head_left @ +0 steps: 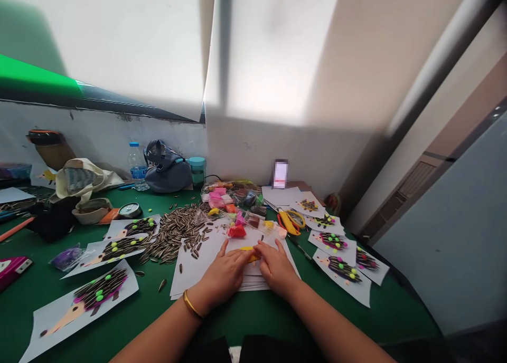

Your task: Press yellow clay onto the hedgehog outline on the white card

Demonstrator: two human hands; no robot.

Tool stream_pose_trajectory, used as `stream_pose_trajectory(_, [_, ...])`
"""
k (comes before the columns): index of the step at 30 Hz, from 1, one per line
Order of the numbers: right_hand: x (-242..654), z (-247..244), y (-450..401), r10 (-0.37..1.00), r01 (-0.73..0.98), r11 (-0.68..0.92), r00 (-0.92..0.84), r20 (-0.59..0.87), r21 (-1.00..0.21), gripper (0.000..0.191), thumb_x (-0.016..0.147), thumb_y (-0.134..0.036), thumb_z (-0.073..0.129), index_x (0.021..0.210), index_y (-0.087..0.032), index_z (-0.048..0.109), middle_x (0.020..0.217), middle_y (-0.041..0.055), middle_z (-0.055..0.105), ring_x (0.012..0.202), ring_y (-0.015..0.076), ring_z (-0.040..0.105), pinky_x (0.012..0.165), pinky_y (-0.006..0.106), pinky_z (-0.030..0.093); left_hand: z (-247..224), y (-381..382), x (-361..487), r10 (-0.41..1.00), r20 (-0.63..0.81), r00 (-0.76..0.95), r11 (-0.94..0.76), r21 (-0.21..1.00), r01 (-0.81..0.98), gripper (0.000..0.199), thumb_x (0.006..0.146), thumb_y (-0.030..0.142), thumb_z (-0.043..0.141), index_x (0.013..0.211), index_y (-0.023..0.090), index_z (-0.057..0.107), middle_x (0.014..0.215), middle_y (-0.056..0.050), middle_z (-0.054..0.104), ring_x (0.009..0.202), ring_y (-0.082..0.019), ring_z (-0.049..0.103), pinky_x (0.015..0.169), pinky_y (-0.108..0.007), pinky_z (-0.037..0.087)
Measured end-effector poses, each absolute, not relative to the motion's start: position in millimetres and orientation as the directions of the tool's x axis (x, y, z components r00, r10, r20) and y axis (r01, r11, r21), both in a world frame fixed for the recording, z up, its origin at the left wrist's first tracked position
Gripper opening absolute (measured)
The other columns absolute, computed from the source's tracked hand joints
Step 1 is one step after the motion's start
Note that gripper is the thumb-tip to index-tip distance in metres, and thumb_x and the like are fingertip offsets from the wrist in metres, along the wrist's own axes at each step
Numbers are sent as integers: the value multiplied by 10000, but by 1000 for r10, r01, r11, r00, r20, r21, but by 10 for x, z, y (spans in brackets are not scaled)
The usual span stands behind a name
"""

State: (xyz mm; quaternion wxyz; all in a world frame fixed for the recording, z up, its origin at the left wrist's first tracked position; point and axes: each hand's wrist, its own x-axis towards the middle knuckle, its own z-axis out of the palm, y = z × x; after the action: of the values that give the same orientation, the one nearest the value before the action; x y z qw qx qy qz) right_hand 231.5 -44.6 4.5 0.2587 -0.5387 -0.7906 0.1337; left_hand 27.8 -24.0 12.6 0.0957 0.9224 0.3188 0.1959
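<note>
My left hand (pixel 225 273) lies over the stack of white paper (pixel 202 278), its fingers stretched out and the thumb apart. Under its fingertips is a piece of yellow modelling clay (pixel 249 252), partly covered. From the other side, my right hand (pixel 277 268) touches the same clay with its fingertips, thumb spread away. Both hands rest on the clay rather than wrap round it. Just beyond them sits a red packet of clay (pixel 236 231). A heap of striped sunflower seeds (pixel 174 231) spreads to the left of the paper and onto its edge.
Hedgehog pictures made with seeds lie at left (pixel 85 305) and right (pixel 344 273). Yellow-handled scissors (pixel 289 223) and a dark pen (pixel 301 248) are right of the paper. Several clay bags (pixel 249 197), a phone (pixel 280 174), a bottle (pixel 137 168) and a blue bag (pixel 168 173) stand behind.
</note>
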Motion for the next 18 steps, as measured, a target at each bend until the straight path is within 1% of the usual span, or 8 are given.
stream_pose_trajectory(4, [2319,43,-453,914,778,394,-278,295,-489,478,816,-94,402,1264,-185,541,1307,109,609,1335,210,448,1177,536,76,135,-254,284,626,290,723,-777,303,552,613,834,80,430,1415,271,391,1331,-40,594,1239,-211,529,1198,-551,32])
stream_pose_trajectory(9, [2346,29,-459,885,746,446,-285,368,-495,460,806,-74,394,1219,-198,555,1233,81,655,1300,215,488,1171,550,107,108,-229,254,630,336,700,-773,349,529,649,824,59,426,1435,268,354,1358,-51,567,1253,-208,520,1198,-558,109])
stream_pose_trajectory(10, [2346,30,-461,878,733,463,-303,371,-498,459,800,-72,399,1210,-203,558,1210,74,668,1284,215,502,1170,548,116,89,-211,243,641,356,680,-764,378,523,651,821,58,431,1433,266,353,1364,-53,559,1262,-211,512,1196,-556,140])
stream_pose_trajectory(12, [2338,36,-468,863,709,499,-354,361,-499,449,789,-69,410,1181,-217,572,1172,59,685,1252,214,530,1170,540,124,40,-168,219,681,393,618,-726,469,502,621,835,71,431,1424,257,359,1364,-67,551,1257,-215,520,1174,-525,255])
stream_pose_trajectory(14, [2321,43,-475,854,700,517,-387,347,-493,431,785,-67,416,1145,-228,589,1137,42,697,1180,207,580,1171,536,118,-14,-124,195,731,389,560,-666,585,463,569,873,91,403,1419,242,353,1350,-96,551,1197,-198,574,1084,-439,424])
stream_pose_trajectory(15, [2313,44,-477,855,702,517,-391,341,-491,424,785,-65,417,1131,-232,595,1114,32,704,1128,200,607,1172,535,114,-37,-105,184,745,382,547,-647,616,450,559,878,94,398,1416,238,351,1342,-103,555,1177,-191,589,1055,-419,454])
stream_pose_trajectory(16, [2306,43,-479,858,705,512,-387,338,-491,421,786,-63,416,1124,-235,598,1094,23,710,1077,193,629,1171,536,114,-57,-89,172,755,382,533,-636,622,457,557,876,97,407,1412,240,355,1333,-101,564,1175,-190,592,1067,-427,440])
stream_pose_trajectory(18, [2306,32,-478,862,703,503,-370,346,-502,432,793,-67,415,1149,-237,590,1080,17,713,1006,181,652,1171,537,122,-79,-68,150,765,375,523,-634,583,508,568,862,129,471,1406,254,366,1345,-89,564,1219,-210,561,1131,-492,340])
